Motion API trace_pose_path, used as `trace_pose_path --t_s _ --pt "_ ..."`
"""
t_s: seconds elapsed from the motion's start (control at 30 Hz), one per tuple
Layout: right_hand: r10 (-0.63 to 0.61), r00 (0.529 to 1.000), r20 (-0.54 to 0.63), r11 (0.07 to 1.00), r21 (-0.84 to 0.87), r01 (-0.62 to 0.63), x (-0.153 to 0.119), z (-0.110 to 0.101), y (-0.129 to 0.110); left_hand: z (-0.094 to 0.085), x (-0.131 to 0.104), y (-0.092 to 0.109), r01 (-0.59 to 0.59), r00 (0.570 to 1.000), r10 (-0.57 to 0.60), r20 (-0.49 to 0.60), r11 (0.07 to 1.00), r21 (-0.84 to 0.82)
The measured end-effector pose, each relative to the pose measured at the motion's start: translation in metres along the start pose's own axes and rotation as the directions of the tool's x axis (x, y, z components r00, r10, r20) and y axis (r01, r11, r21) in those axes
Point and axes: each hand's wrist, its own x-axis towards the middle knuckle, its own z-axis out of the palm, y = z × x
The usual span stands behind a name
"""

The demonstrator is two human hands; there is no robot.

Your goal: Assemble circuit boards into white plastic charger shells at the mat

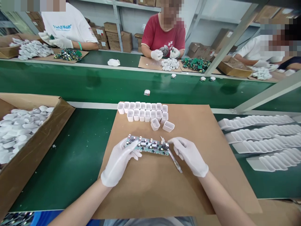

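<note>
My left hand (121, 160), in a white glove, grips the left end of a long circuit board (148, 145), thumb on top. The board is held above a cardboard sheet (150, 188) and carries rows of small electronic components. My right hand (189, 155), also gloved, is at the board's right end, its index fingertip by the end component and the thumb side apart. Whether that fingertip touches is unclear. Under the board's right end lies a slim whitish tool (176, 162), its kind unclear. Beyond the board stand small white plastic cups (155, 124) in two rows, a few set apart.
At left is a carton (35, 138) of white plastic pieces. Rows of nested white cups (265, 135) lie at right. Across the green conveyor belt (105, 84), carrying a few small parts, several gloved co-workers handle parts. A slanted metal post (268, 94) rises at right.
</note>
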Motion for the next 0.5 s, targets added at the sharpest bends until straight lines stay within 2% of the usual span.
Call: trace_pose_path --t_s 0.1,0.23,0.37,0.43,0.5 --pt "-0.091 0.994 -0.065 0.994 0.06 0.095 0.007 -0.01 0.004 -0.002 0.002 0.0 0.02 0.999 -0.019 -0.034 0.999 0.034" --pt "-0.172 0.973 -0.154 0.984 0.027 0.178 0.011 -0.028 -0.005 -0.002 0.001 0.001 0.044 0.998 -0.034 -0.043 0.968 0.248" --pt "-0.222 0.936 -0.274 0.972 -0.132 0.192 -0.005 -0.049 -0.031 -0.003 0.001 -0.001 0.028 0.998 -0.049 0.043 0.919 0.393" --pt "-0.253 0.903 -0.348 0.952 -0.254 0.169 -0.02 -0.065 -0.039 -0.003 0.001 -0.002 0.018 0.997 -0.048 0.059 0.906 0.423" --pt "-0.292 0.856 -0.426 0.915 -0.384 0.121 -0.035 -0.087 -0.037 -0.005 0.003 -0.004 0.026 0.998 -0.051 0.048 0.904 0.427"
